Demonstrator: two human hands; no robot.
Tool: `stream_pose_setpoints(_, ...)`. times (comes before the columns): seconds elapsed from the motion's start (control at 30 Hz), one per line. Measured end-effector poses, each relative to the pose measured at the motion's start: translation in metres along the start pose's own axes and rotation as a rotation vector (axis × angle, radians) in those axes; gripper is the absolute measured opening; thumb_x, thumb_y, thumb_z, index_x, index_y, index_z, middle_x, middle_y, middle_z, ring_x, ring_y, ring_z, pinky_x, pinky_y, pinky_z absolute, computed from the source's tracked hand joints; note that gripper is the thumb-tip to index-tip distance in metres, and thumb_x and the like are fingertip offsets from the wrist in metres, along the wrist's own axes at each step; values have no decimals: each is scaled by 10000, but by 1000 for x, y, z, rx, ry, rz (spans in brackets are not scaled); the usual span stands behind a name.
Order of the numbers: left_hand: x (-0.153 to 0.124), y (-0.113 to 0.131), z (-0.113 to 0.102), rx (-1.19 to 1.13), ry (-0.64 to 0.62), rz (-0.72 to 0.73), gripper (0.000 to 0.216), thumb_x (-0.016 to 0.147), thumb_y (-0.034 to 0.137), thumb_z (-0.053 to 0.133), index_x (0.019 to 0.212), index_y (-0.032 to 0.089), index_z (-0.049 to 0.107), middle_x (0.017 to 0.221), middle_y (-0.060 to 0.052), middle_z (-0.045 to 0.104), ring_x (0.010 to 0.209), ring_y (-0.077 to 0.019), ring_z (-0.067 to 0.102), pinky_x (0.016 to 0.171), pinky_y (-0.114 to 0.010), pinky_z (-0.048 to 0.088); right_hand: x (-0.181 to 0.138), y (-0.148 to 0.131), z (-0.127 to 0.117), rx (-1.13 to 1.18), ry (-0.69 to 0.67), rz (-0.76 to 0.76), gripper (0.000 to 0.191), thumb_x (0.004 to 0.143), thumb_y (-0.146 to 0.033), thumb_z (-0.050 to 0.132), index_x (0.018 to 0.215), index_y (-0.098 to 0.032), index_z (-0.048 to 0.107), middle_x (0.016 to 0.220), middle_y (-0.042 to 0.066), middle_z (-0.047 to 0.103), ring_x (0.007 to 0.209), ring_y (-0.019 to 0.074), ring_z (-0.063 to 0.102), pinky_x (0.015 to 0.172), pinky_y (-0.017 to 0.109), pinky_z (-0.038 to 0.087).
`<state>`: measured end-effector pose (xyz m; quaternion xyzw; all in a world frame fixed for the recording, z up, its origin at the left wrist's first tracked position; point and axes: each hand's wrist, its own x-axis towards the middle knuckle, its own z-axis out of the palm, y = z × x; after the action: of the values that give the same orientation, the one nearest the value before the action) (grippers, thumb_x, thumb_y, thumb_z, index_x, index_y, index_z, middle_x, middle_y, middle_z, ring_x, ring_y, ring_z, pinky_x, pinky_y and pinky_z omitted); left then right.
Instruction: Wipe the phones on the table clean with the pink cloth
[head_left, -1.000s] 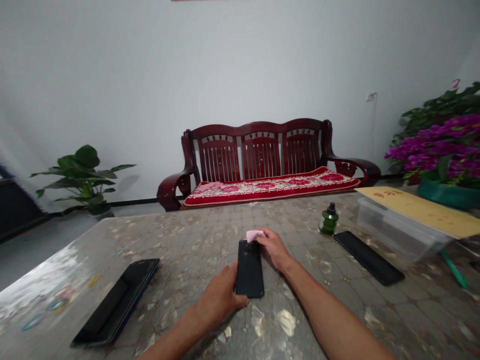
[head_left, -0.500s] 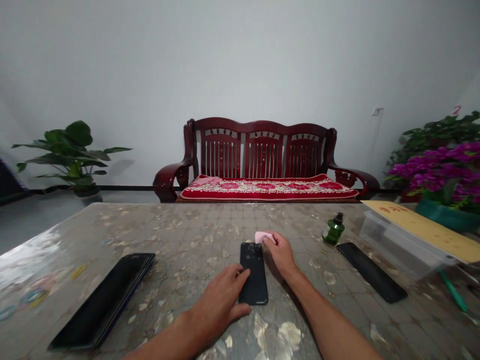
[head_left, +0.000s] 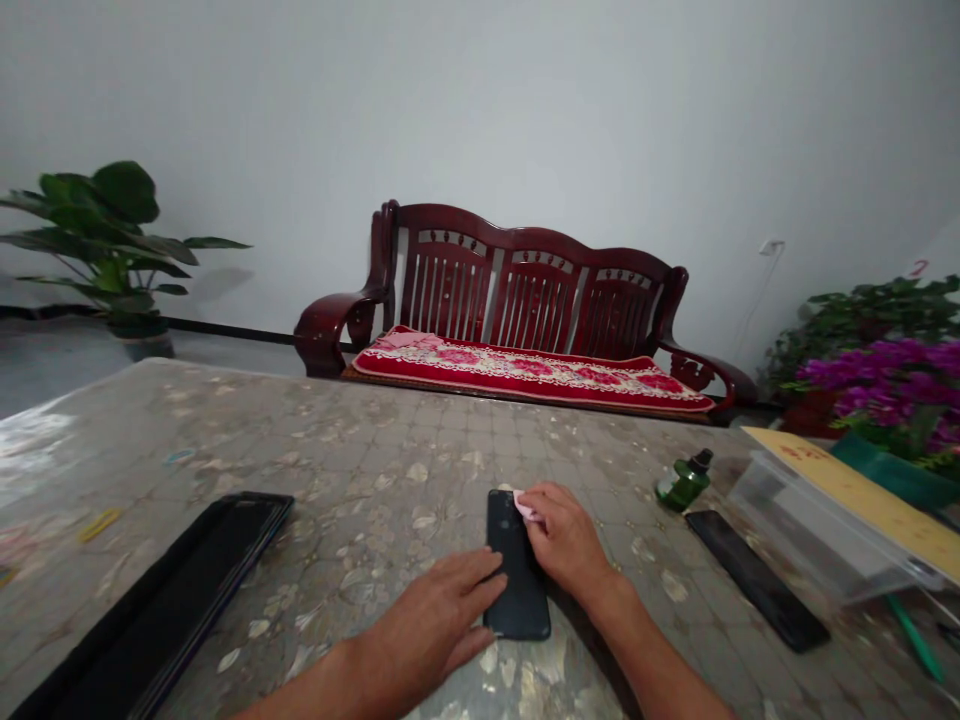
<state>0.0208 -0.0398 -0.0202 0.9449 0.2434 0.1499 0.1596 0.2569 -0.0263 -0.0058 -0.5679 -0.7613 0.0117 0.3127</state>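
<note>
A black smartphone lies on the table with its back and camera corner facing up. My left hand rests at its left side, fingers stretched out and their tips on the phone. In my right hand is a small pink cloth, pinched and pressed against the phone's upper right corner beside the camera. Part of the cloth is hidden under the fingers.
To the left lies a large black tablet. On the right are a green bottle, another dark phone and a clear plastic box under a yellow board. A green-handled tool lies near the box.
My right hand has brought the cloth down onto the phone's top corner, and the fingers have closed more around it. My left fingers lie flatter across the phone. The view has tilted.
</note>
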Motion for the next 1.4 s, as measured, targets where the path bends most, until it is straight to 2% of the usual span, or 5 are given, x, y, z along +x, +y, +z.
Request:
stream_pose_setpoints(0.3,2,2,-2,-24,25,18,441,925,280,602,1360,256,539,1424,-78,551,1290,-259,528,1107,-412,412,11,-27,6,-58,-106,-68,198,864,-100,552,958,-211,685,953,54,640,936,195,567,840,294,457)
stream_pose_setpoints(0.53,2,2,0,-5,6,6,481,902,234,623,1373,231,526,1452,-92,520,1303,-266,516,1100,-432,420,9,-16,4,-299,-80,34,193,878,-89,513,840,-190,674,862,67,614,875,208,558,810,305,439)
stream_pose_setpoints(0.83,3,6,-7,-24,-13,-17,459,893,242,636,1344,231,551,1431,-87,544,1296,-256,525,1100,-409,424,15,-28,13,-156,-103,-74,195,863,-77,535,930,-202,668,948,47,631,930,177,564,838,256,435)
stream_pose_setpoints(1.1,1,2,1,-10,3,-8,483,897,238,632,1369,240,531,1451,-89,522,1297,-264,524,1105,-423,416,16,-18,3,-346,-96,128,213,838,-70,527,799,-196,695,854,56,634,841,182,578,776,259,428)
stream_pose_setpoints(1.4,3,5,-7,-22,26,14,436,910,263,619,1341,239,555,1415,-98,558,1267,-264,553,1077,-427,444,15,-14,8,-223,-63,9,277,811,-36,508,933,-206,690,909,55,644,886,190,592,801,272,459)
